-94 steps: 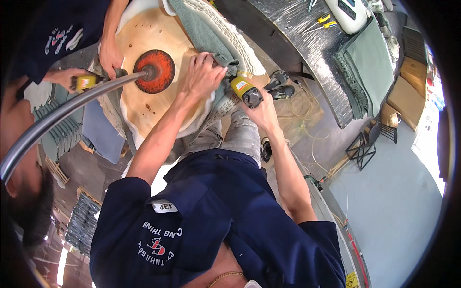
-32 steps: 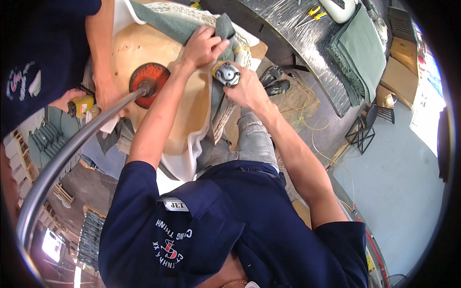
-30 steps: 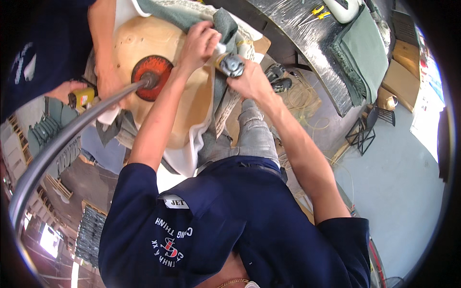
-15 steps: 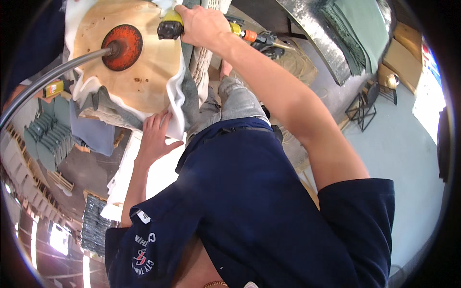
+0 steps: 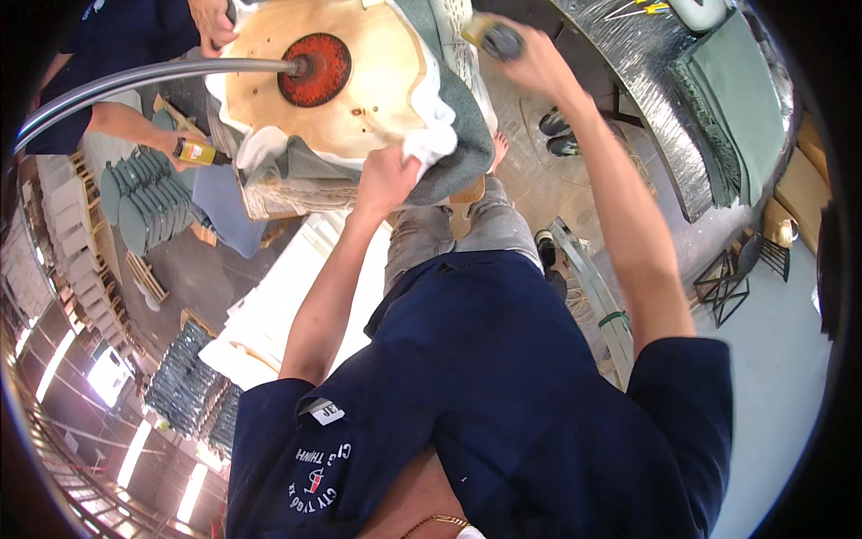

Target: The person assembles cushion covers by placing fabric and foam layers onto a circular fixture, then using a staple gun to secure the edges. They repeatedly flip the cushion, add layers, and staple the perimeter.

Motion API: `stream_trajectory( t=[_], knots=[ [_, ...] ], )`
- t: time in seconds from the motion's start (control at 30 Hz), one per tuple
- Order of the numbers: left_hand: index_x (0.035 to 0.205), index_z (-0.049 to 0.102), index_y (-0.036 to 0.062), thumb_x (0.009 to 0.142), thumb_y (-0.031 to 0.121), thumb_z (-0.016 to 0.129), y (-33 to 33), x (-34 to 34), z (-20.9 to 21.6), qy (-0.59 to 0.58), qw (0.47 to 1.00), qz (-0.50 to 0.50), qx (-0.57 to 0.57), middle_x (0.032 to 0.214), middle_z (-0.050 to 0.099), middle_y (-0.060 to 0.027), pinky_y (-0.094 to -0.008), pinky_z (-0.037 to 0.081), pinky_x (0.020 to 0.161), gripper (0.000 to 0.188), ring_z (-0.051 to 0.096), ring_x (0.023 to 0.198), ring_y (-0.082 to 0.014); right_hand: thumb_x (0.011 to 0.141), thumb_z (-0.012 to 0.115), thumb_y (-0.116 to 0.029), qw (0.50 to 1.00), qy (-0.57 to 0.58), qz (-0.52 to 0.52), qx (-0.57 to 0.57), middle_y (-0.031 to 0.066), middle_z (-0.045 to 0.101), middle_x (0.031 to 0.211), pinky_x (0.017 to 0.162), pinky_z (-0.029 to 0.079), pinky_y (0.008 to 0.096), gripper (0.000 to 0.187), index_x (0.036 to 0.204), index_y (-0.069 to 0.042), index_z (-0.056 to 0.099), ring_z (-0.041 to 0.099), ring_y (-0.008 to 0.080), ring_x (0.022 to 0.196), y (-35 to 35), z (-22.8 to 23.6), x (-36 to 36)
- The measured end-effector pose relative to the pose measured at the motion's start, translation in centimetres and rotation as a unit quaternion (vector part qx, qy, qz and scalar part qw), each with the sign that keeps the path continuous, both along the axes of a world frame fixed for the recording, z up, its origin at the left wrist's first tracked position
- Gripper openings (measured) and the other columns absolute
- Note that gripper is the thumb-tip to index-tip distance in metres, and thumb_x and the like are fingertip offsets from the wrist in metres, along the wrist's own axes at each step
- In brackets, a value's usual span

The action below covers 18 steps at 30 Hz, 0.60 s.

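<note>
A round wooden seat panel [image 5: 256, 85] lies at the upper left, with a red disc [image 5: 330, 81] on a bent metal rod pressed against its middle. White padding [image 5: 435, 142] and grey-green fabric [image 5: 458, 166] wrap up around the panel's edge. My left hand [image 5: 388, 180] is closed on the bunched white padding at the near right edge. Off to the right of the panel, my right hand [image 5: 539, 67] grips a yellow and black air staple gun [image 5: 498, 40], blurred by motion and apart from the panel.
At the left, a co-worker's hand [image 5: 211, 25] touches the panel's far edge; their other holds a yellow staple gun [image 5: 199, 151]. A plastic-covered table [image 5: 628, 54] with stacked green fabric pieces [image 5: 745, 108] stands right. Sandals [image 5: 558, 135] and a metal bar [image 5: 602, 314] lie on the floor.
My right hand has drawn the staple gun away from the panel, to the right. My left hand has moved up and closed on the padding. The co-worker's hands have come further into view.
</note>
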<state>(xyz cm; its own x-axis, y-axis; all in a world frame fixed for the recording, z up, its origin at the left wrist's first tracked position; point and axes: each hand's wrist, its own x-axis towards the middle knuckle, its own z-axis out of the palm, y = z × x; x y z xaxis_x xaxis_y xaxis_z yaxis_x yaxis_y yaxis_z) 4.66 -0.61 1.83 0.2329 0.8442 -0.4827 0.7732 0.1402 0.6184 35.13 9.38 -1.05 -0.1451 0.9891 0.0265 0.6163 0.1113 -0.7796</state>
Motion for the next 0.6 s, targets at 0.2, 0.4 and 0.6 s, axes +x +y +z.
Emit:
stream_trajectory(
  t=[0.2,0.4,0.6],
  knots=[
    [0.140,0.052,0.0038,0.095,0.024,0.065,1.0,-0.3,-2.2,0.100,0.963,-0.034,0.246,0.142,0.054,-0.0298,-0.0495,0.054,0.089,0.051,0.063,0.116,-0.0425,0.076,0.074,-0.011,0.949,0.013,-0.263,-0.172,0.0184,0.075,0.110,0.092,0.054,0.0377,0.060,0.135,-0.007,0.064,0.073,0.0288,0.104,-18.1,0.9,3.0],
    [0.146,0.054,0.0207,0.095,0.022,0.056,2.0,1.6,-1.1,-0.079,0.617,-0.681,0.387,0.161,0.042,-0.0003,-0.0428,0.019,0.130,0.051,0.030,0.154,-0.0242,0.076,0.071,-0.005,0.834,0.159,-0.455,-0.271,0.0066,0.070,0.080,0.063,0.050,0.0303,0.032,0.108,0.000,0.073,0.062,0.0138,0.064,-31.8,-2.4,-0.6],
    [0.107,0.066,0.0099,0.089,0.017,0.060,4.2,5.8,-1.1,-0.020,0.456,-0.827,0.329,0.126,0.063,-0.0058,-0.0422,0.030,0.124,0.020,0.052,0.132,-0.0242,0.078,0.073,-0.002,0.748,0.294,-0.553,-0.221,0.0013,0.068,0.076,0.056,0.046,0.0277,0.028,0.106,0.000,0.073,0.057,0.0100,0.059,-37.7,-4.8,-7.9]
  ],
)
